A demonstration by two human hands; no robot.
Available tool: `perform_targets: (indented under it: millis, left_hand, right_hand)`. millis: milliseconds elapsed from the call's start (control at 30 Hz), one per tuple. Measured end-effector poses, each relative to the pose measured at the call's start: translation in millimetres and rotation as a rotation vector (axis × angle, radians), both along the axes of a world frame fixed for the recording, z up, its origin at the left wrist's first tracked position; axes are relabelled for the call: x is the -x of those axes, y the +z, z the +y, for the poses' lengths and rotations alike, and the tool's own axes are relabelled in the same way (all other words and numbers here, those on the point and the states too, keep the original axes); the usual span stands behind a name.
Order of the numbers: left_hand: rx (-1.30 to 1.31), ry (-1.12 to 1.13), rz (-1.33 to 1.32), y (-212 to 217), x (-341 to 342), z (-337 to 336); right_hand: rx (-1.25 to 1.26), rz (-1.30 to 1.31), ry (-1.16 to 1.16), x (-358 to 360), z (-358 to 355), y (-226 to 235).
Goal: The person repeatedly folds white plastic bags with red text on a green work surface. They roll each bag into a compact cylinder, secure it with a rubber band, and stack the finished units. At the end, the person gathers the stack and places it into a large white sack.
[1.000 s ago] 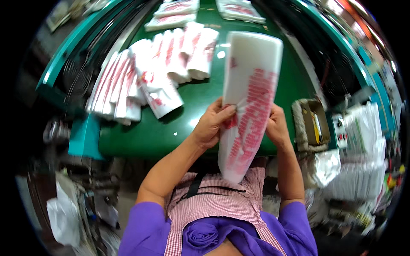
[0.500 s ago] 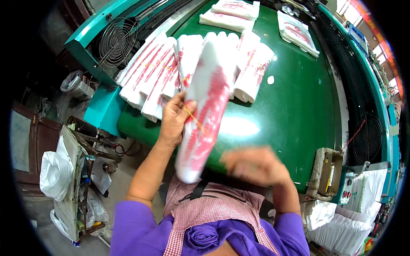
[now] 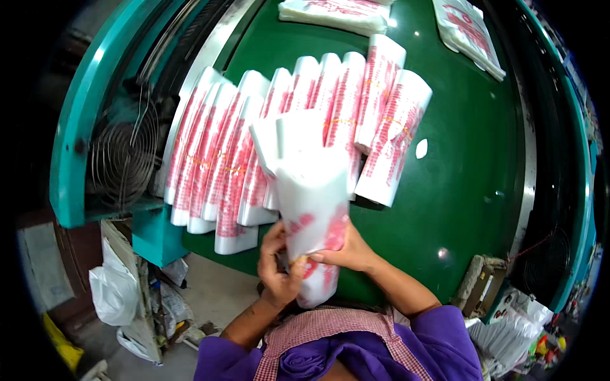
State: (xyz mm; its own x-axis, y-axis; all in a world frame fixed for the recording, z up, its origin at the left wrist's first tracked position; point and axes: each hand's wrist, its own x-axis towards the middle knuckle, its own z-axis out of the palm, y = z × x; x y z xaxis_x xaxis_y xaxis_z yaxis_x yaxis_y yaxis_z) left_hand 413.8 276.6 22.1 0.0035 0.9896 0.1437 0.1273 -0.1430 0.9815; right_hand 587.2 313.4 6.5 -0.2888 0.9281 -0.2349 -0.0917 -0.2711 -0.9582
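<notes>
Both hands are closed round a roll of white plastic bags (image 3: 311, 197) with red print, held upright in front of my apron. My left hand (image 3: 278, 270) grips its lower left side, thumb toward the middle. On the other side my right hand (image 3: 346, 251) wraps the roll, its thumb tip close to the left one. The roll's upper end flares and is a little blurred. Behind it, several similar bag rolls (image 3: 230, 168) lie side by side on the green table (image 3: 470, 165), some with yellow bands round their middles. One such roll (image 3: 395, 136) lies at the right end.
Flat stacks of printed bags lie at the far side, one in the middle (image 3: 337, 18) and one at the right (image 3: 469, 35). A white scrap (image 3: 421, 149) rests on the table. Round wire guards (image 3: 124, 155) flank it. An open box (image 3: 480, 286) sits at the near right corner.
My right hand, apart and blurred before, now grips the roll along with my left. The roll has come more upright. My view has shifted, bringing the row of rolls closer.
</notes>
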Motion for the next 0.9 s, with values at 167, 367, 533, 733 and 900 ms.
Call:
perform_targets:
  millis: [167, 367, 533, 733, 900]
  left_hand:
    - [0.162, -0.338, -0.063, 65.7, -44.7, 44.7]
    - [-0.128, -0.243, 0.390, 35.0, -116.2, 182.5]
    - [0.154, -0.333, 0.887, 5.4, -156.0, 249.4]
    - [0.177, -0.476, 0.940, 5.1, -149.5, 186.2]
    - [0.224, -0.533, 1.010, 20.1, -103.9, 156.3]
  right_hand:
    - [0.212, 0.124, -0.233, -77.4, 2.9, 41.3]
    - [0.295, -0.040, -0.668, -178.7, 11.2, 84.9]
    - [0.202, -1.184, -0.579, -194.7, 62.7, 42.5]
    - [0.314, -1.277, -0.335, -143.6, 149.2, 40.0]
    - [0.138, -1.184, -0.221, -101.5, 165.3, 29.0]
